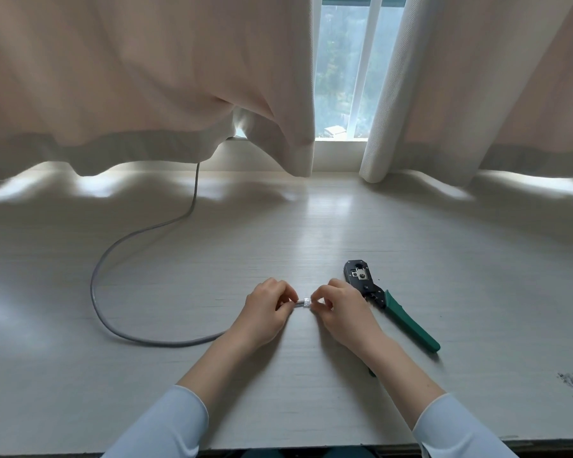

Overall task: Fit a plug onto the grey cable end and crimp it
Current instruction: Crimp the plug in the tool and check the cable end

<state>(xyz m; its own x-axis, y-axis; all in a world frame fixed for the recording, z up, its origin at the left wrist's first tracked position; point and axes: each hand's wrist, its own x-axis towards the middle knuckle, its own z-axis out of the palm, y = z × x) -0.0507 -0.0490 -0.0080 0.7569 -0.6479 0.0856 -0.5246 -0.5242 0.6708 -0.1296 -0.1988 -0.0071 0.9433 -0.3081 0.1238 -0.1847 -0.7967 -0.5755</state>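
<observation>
— Hands?
— Left hand [268, 307] is pinching the grey round cable [95, 285] end; right hand [339, 305] is pinching the clear plastic plug [306, 301] on it.
— Green-handled black crimping tool [387, 304]?
— Lying on the pale worktop [212, 259], just beside the right hand.

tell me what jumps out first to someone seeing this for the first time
Two hands meet at the table's near centre: the left hand pinches the end of the grey cable, and the right hand holds a clear plug against it. The cable sweeps left in a wide loop, then runs back under the curtain. Just right of the hands lies a green-handled crimping tool, untouched.
</observation>
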